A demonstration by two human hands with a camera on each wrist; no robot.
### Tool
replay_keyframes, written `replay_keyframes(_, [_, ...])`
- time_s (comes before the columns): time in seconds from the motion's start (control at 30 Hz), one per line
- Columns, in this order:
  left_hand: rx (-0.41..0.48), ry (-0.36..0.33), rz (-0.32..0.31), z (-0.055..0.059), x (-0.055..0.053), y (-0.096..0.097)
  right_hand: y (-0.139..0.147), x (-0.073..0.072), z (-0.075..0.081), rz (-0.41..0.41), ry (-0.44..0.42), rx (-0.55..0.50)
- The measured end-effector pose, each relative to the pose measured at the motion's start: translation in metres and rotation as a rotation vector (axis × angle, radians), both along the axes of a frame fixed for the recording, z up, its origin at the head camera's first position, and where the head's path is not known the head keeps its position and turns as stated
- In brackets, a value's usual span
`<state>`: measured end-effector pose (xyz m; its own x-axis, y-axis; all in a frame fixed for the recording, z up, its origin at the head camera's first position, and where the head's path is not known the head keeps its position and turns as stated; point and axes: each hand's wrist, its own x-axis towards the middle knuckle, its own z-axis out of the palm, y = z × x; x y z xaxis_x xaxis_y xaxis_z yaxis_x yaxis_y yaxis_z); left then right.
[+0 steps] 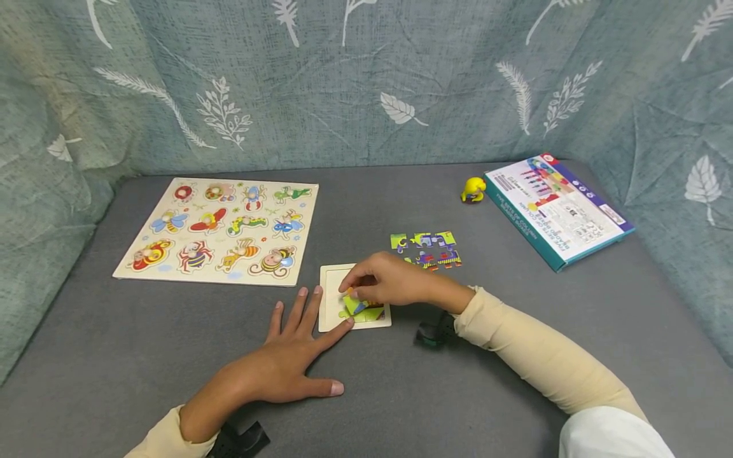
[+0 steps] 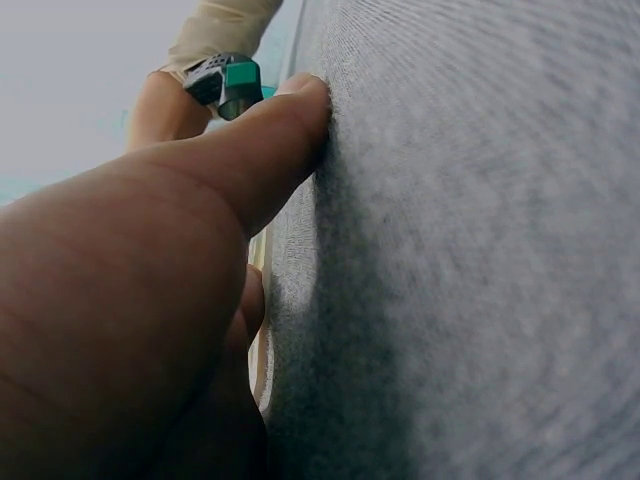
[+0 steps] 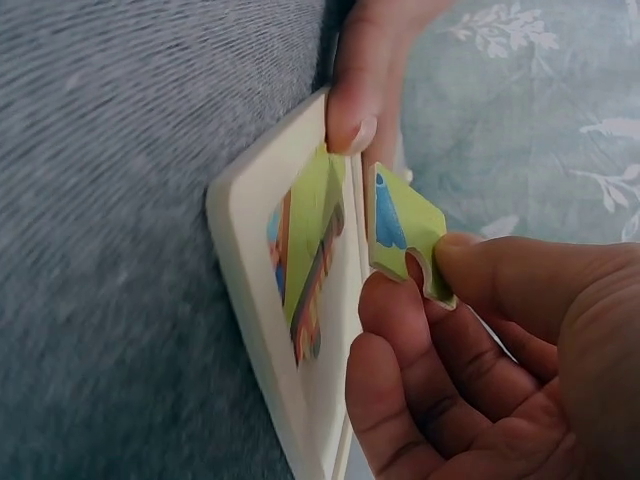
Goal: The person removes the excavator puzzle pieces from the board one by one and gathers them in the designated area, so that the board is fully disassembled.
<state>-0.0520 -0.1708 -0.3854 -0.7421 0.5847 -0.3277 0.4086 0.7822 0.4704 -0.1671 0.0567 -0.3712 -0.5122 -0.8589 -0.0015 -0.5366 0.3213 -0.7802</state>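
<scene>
My right hand (image 1: 392, 280) pinches a green jigsaw piece with a blue patch (image 3: 405, 225) between thumb and fingers. It holds the piece tilted over a small wooden puzzle tray (image 1: 330, 321), where a few joined green pieces (image 1: 369, 315) lie along the near side. My left hand (image 1: 289, 356) lies spread on the table with straight fingers. Its index fingertip rests at the tray's near edge, and other fingertips reach the left side. Beyond the right hand lie several loose purple and green jigsaw pieces (image 1: 424, 240), partly hidden by that hand.
A wooden peg board with insect figures (image 1: 217, 232) lies at the back left. On the right sits a teal-sided box (image 1: 558, 210), with a small yellow toy (image 1: 473, 189) beside it. A leaf-patterned cloth (image 1: 343, 89) hangs behind the grey table (image 1: 424, 401).
</scene>
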Motion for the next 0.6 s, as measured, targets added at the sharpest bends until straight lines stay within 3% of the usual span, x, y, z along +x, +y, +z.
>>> replay_keyframes(0.6, [-0.018,0.003,0.007,0.0,-0.001,0.001,0.034,-0.008,0.009,-0.104,-0.026,-0.04])
